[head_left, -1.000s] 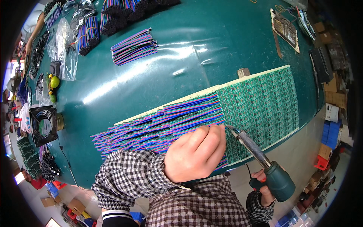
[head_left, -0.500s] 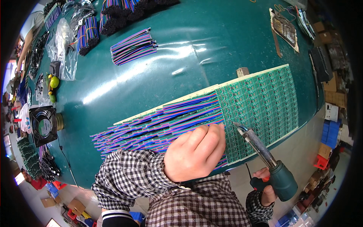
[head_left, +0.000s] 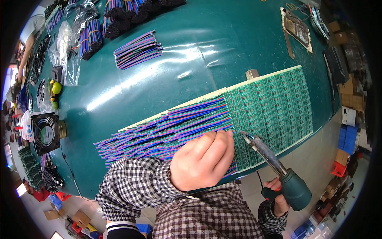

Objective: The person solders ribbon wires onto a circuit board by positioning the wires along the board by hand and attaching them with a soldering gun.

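My left hand (head_left: 203,159) is closed in a pinch on the wires, at their ends beside the bare part of a green circuit board panel (head_left: 274,107); its fingers hide most of the grip. Rows of blue, red, green and black wires (head_left: 187,115) lie across the panel's left part and trail leftward past my sleeve. My right hand (head_left: 280,199) is wrapped round a soldering iron (head_left: 296,189) with a dark green body and a red trigger area. The iron's bent tip is at the board, just right of my left fingertips.
A small block (head_left: 252,74) sits at the panel's far edge. Farther off lie a loose wire stack (head_left: 138,49), tied wire bundles (head_left: 90,39) and a dirty tray (head_left: 297,31). A black fan (head_left: 45,134) stands at the left, its cord (head_left: 71,171) running over the table's near edge.
The soldering iron's tip has moved left along the board, closer to my left fingertips. My left hand keeps its pinch; the whole view has shifted slightly.
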Demonstrator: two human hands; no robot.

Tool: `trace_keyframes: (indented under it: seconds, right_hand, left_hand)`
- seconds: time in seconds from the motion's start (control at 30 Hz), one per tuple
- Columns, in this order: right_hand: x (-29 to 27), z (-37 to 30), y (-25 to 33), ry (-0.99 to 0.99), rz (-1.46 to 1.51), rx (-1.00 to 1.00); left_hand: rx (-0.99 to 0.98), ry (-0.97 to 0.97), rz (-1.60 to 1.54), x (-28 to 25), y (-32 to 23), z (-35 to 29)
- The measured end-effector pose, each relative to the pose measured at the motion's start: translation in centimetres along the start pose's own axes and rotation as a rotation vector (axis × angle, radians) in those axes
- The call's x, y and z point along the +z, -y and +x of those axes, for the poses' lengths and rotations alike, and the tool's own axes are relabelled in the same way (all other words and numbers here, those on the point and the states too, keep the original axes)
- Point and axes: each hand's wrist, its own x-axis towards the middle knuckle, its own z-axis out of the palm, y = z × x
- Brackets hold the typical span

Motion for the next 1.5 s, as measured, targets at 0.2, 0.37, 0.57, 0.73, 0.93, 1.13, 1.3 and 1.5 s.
trace_keyframes:
  seconds: [0.2,0.37,0.57,0.73,0.93,1.13,1.3,1.5]
  right_hand:
    - [-0.3,0.1,-0.5,0.031,0.067,0.021]
    - [-0.4,0.1,-0.1,0.060,0.028,0.024]
    - [0.2,0.4,0.2,0.077,-0.025,-0.029]
    - [0.7,0.6,0.7,0.051,-0.003,-0.008]
    - [0.8,0.5,0.7,0.051,-0.045,-0.009]
    - [-0.2,-0.3,-0.7,0.026,0.013,-0.003]
    - [0.2,-0.3,-0.2,-0.056,0.165,0.080]
    - [-0.1,0.6,-0.2,0.063,0.296,0.048]
  left_hand:
    - [0.000,-0.007,-0.003,0.3,-0.1,-0.1]
    - [0.005,-0.003,-0.004,0.2,0.1,-0.2]
    - [0.005,-0.032,0.041,0.5,0.0,-0.3]
    - [0.012,0.015,0.066,0.2,-0.1,-0.2]
    - [0.025,0.004,0.086,0.4,-0.2,-0.3]
    - [0.014,-0.002,0.048,0.2,-0.2,-0.1]
    - [0.010,0.007,0.034,0.4,-0.3,0.0]
    - [-0.007,0.000,0.025,0.3,-0.2,0.0]
